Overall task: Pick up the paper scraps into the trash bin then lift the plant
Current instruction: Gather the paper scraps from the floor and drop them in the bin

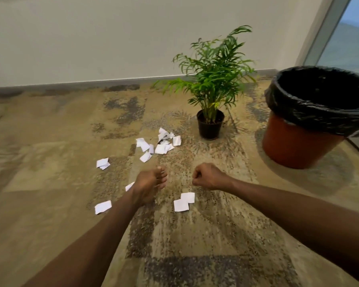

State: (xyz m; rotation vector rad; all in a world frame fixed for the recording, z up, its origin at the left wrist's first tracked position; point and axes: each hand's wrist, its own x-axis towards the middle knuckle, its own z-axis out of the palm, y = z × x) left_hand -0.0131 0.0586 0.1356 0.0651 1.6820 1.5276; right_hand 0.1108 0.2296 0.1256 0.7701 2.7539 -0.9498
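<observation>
Patterned carpet point(50, 162), white wall behind. Left hand point(148, 186) fingers loose, empty; right hand point(207, 176) fisted, contents unclear. Scraps point(183, 201) scattered beside and beyond hands. Plant point(210, 90) farther; bin point(311, 121) right.

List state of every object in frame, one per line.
paper scraps: scattered on carpet, none visibly in bin
trash bin: upright, black liner, no scraps visible inside
potted plant: upright on carpet, untouched
left hand: fingers down, empty
right hand: curled into loose fist, contents not visible
</observation>
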